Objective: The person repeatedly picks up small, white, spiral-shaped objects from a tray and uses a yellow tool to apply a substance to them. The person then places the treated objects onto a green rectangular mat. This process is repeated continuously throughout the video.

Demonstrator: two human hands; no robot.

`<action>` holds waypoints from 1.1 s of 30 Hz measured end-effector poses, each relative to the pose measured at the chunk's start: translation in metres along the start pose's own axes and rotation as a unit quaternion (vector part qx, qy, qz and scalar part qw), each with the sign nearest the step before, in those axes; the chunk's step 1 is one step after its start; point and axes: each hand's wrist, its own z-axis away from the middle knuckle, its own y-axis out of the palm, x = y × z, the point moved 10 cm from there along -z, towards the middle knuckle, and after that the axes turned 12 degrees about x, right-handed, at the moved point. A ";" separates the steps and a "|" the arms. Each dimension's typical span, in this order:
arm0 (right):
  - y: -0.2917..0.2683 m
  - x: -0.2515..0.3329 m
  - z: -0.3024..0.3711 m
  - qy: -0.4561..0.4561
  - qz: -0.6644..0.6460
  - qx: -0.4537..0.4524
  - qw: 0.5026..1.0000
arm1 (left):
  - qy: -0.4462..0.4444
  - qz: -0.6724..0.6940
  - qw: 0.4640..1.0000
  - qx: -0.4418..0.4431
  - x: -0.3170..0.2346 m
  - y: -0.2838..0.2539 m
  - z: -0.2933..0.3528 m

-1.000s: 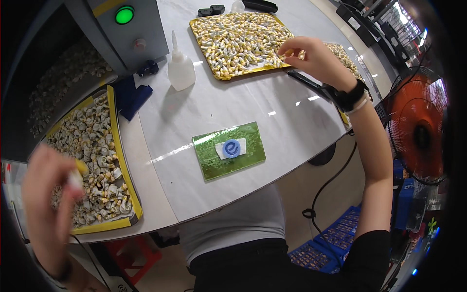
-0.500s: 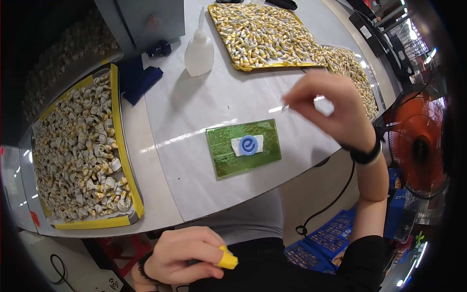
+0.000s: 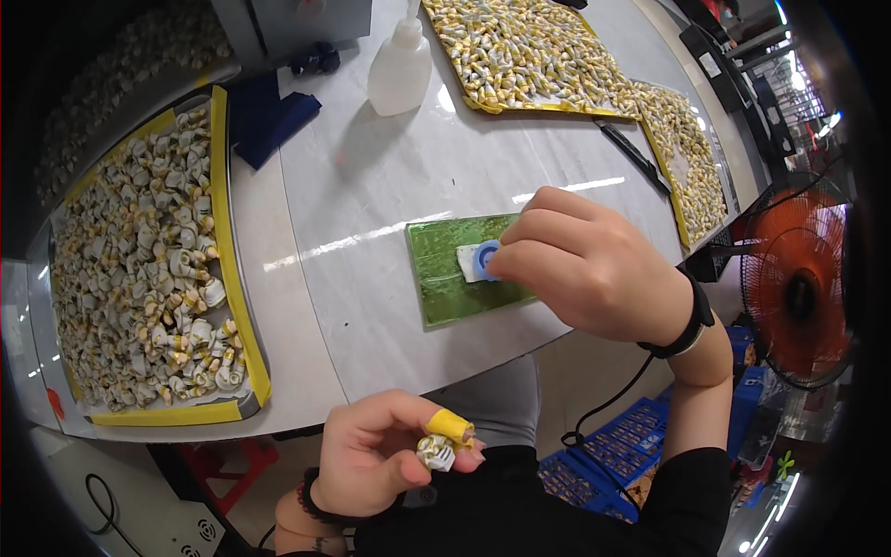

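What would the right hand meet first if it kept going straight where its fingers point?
For the right hand, probably the blue disc above the green plate; it overlaps the disc's edge in this view, so whether they already touch is unclear.

White table [image 3: 362, 190] bearing yellow-edged trays [image 3: 223, 232], bottle [image 3: 400, 76], green slab [image 3: 444, 295]

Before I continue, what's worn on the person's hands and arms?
The left hand has a yellow wrap on one finger, plus a black band and reddish beaded bracelet at the wrist. The right hand has a black wristband; that arm's black sleeve is short.
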 end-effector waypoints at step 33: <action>-0.039 0.043 0.009 -0.131 -0.238 -0.213 0.938 | -0.115 0.260 0.939 0.195 0.025 0.039 -0.021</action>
